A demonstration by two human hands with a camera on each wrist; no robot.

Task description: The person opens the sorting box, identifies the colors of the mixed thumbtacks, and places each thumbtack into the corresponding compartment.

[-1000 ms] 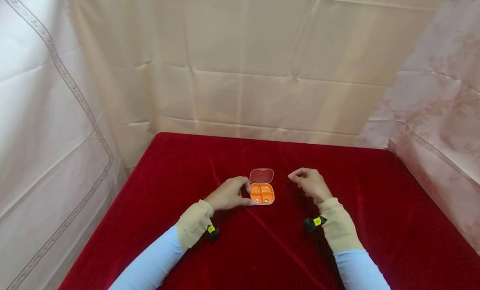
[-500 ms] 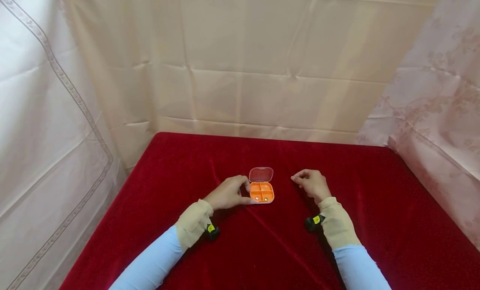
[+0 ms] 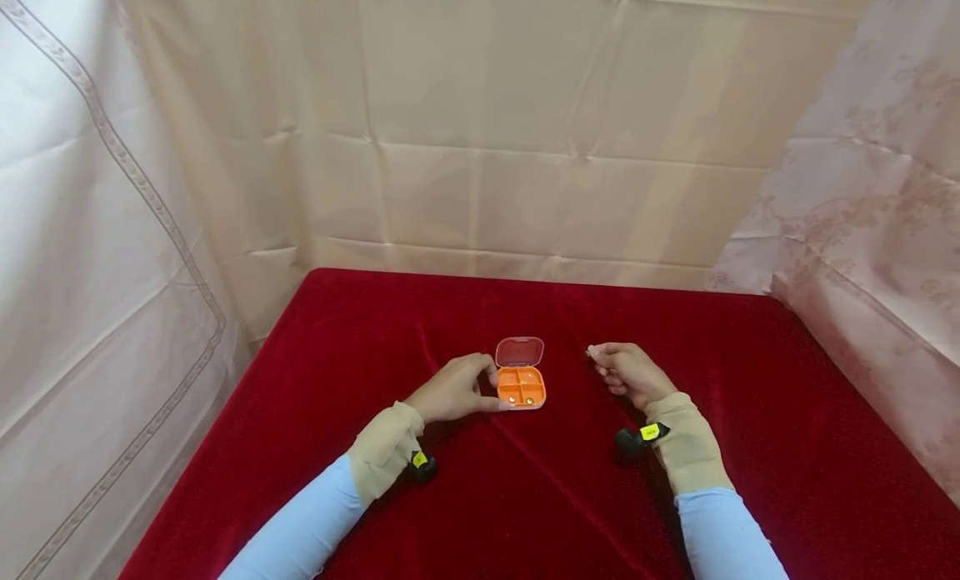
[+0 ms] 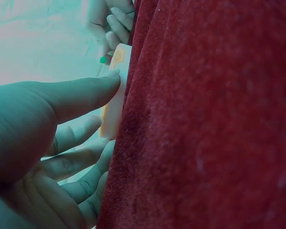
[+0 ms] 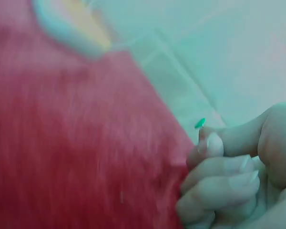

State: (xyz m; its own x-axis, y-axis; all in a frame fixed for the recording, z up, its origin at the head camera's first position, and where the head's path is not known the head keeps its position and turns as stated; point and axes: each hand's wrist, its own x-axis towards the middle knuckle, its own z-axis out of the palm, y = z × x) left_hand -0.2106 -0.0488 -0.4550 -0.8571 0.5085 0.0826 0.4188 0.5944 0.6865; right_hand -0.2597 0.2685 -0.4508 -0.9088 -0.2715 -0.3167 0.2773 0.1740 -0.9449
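Observation:
On the red cloth sits an orange pill box (image 3: 522,387), its clear lid (image 3: 520,352) raised at the back. Its tray has a cross divider, and a small shiny round piece (image 3: 529,402) lies in each front compartment. My left hand (image 3: 456,388) holds the box at its left side, thumb (image 4: 93,93) along the front wall and fingers behind. To the right of the box, my right hand (image 3: 633,373) pinches a tiny green stud (image 5: 200,123) between thumb and index finger. The other fingers curl into the palm. The same green stud (image 4: 103,59) shows beyond the box in the left wrist view.
A red velvet cloth (image 3: 525,497) covers the table. Beige curtain (image 3: 480,147) hangs behind its far edge, with a pale curtain (image 3: 90,272) on the left and a floral one (image 3: 885,213) on the right. Black wrist cameras sit below both wrists.
My right hand has turned and shifted slightly right, bringing the small stud at its fingertips into sight. My left hand and the open pill box have stayed in place.

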